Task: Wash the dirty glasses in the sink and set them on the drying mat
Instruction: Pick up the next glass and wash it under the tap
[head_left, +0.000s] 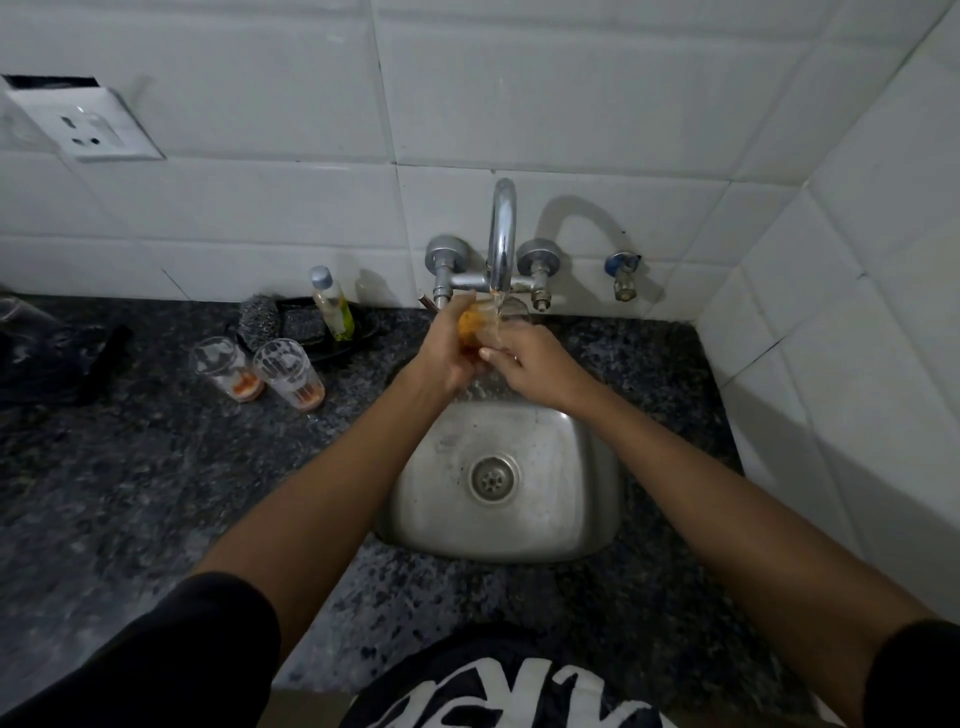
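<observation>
Both my hands meet over the back of the steel sink, under the tap's running water. My left hand grips the orange-stained base of a clear glass lying tilted under the stream. My right hand holds the same glass from the right side, fingers curled round it. Two more dirty glasses stand upright on the granite counter to the left: one with orange residue at the bottom, the other beside it and touching it. No drying mat is clearly visible.
The chrome tap with two valve knobs juts from the tiled wall. A soap bottle, a steel scourer and a dark tray sit behind the glasses. A dark cloth-like object lies far left. A wall socket is upper left.
</observation>
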